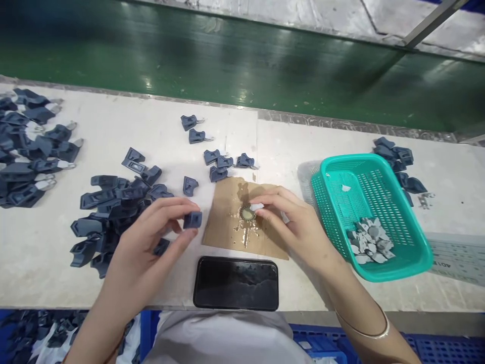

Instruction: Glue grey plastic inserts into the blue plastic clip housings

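Note:
Between the thumb and fingers of my left hand (151, 247) is a dark blue plastic part (193, 220), its end turned toward the middle of the bench. My right hand (291, 217) pinches a small whitish piece (257, 206) at the edge of a round metal cap (248, 214). The cap holds a yellowish liquid and rests on a piece of brown cardboard (223, 227), where wet splashes surround it. Loose dark blue parts (117, 202) are heaped behind and left of my left hand. Several more, with pale tips (209, 137), lie beyond the cardboard.
A black phone (235, 283) lies at the front edge. Right of my right hand stands a green basket (411, 222) holding small grey-white pieces (371, 242). More blue parts are piled at the far left (26, 146) and beyond the basket (394, 154). A green belt (227, 60) runs behind.

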`<action>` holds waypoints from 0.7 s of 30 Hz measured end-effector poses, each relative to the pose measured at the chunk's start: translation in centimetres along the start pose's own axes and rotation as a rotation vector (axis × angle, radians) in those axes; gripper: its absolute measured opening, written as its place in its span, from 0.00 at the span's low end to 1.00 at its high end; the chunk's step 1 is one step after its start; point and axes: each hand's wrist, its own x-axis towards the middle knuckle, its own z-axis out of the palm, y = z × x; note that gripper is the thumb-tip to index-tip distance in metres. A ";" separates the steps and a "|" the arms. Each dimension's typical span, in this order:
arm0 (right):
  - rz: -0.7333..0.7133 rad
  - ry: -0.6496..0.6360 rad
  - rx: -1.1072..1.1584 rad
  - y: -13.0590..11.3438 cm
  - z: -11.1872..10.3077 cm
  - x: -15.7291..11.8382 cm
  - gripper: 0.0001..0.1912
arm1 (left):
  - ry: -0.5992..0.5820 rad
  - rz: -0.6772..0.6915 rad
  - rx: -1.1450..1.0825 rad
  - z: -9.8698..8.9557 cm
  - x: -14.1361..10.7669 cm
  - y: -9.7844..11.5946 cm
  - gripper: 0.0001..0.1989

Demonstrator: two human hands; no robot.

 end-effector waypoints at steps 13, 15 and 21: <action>-0.108 -0.016 -0.138 0.5 0.5 -0.5 0.05 | -0.183 -0.242 -0.531 5.1 -1.1 -0.8 0.09; -0.118 -0.029 -0.139 0.5 0.6 -0.4 0.05 | -0.186 -0.241 -0.508 5.3 -1.0 -0.9 0.08; 0.036 0.022 0.002 0.3 0.5 -0.3 0.04 | -0.186 -0.143 -0.448 6.2 -1.2 -1.4 0.08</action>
